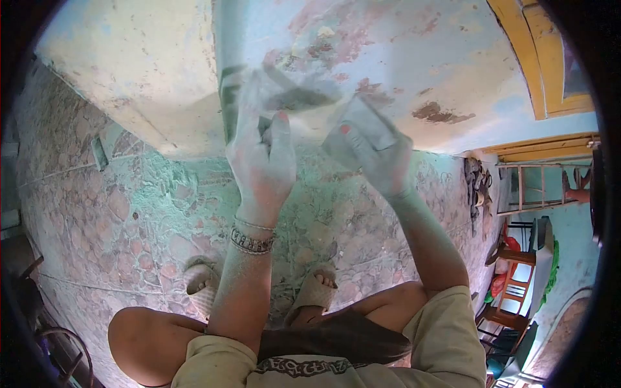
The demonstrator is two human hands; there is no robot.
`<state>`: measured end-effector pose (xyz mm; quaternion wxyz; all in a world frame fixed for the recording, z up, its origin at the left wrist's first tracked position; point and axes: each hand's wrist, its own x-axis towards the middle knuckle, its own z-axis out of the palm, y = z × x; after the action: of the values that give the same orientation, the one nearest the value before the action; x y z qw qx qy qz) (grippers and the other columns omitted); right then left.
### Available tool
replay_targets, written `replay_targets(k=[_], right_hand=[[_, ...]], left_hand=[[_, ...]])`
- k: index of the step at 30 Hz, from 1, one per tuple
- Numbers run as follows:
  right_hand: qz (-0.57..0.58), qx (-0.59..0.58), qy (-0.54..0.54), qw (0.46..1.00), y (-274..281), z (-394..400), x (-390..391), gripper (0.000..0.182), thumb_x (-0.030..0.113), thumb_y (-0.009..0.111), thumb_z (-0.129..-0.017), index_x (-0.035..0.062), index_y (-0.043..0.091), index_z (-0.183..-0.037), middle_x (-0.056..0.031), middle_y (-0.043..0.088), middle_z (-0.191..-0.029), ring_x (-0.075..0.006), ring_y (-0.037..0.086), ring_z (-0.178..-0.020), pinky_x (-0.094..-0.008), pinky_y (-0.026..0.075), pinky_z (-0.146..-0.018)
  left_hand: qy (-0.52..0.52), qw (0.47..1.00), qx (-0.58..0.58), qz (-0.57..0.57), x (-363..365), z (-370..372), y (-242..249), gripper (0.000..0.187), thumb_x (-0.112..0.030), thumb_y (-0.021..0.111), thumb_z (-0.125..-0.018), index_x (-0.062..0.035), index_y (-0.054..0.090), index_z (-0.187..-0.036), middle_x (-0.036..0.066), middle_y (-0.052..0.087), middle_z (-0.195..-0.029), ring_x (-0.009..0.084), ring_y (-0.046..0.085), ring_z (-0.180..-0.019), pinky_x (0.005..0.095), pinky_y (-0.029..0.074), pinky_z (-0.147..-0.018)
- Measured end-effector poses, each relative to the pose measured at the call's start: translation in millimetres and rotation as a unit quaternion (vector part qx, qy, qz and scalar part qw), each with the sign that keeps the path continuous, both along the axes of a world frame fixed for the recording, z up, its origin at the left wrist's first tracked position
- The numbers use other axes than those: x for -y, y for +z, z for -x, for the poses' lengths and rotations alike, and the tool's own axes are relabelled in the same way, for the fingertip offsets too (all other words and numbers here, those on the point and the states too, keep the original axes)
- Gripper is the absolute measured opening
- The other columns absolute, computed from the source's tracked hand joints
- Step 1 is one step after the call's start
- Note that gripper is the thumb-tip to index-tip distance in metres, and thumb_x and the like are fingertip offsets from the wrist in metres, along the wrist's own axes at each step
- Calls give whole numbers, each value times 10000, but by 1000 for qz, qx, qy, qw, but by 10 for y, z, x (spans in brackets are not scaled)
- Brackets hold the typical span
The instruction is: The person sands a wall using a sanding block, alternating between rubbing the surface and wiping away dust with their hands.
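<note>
Pale dust coats both my hands. My left hand (262, 155) is raised by the wall's corner edge (218, 84), its blurred fingers stretched upward and the thumb apart from them. A beaded bracelet (252, 242) circles that wrist. My right hand (385, 158) is closed on a flat, grey, rectangular sheet (365, 126) that looks like sandpaper, with the thumb across its face. The sheet is smeared by motion and overlaps the lower wall. Around it the painted wall (401, 64) shows worn, reddish and brown patches, with shadows of the hands on it.
Greenish-white powder (174, 187) covers the stone-patterned floor (84, 187) below the wall. My sandalled feet (320, 284) stand close by. To the right are a ladder (540, 184), a wooden chair (514, 291) and a yellow frame (533, 58). A small block (100, 154) lies at left.
</note>
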<state>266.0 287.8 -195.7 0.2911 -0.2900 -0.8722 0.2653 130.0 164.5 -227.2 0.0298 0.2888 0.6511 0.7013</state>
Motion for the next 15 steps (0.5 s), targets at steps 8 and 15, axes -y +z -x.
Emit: replay_targets(k=[8,15], right_hand=[[-157,-324,-136,923,817,-588,-569,289,221,663,-909,-35,648,-1042,-82,646,-966,-141,618,-812,-257,523,-705],[-87,-123,-87,985,506,-599,-610,297,238,663,-895,-10,668,-1060,-52,644,-930,-133,607,-884,-297,505,-806]], left_hand=[[3,979,-127,157,-156,172,139,790,-3,611,-871,-94,181,-1526,37,531,-761,114,436,-605,233,419,-587],[-15,993,-38,109,-157,-85,-140,593,-6,608,-878,-49,390,-1429,18,563,-691,77,432,-596,230,410,-562]])
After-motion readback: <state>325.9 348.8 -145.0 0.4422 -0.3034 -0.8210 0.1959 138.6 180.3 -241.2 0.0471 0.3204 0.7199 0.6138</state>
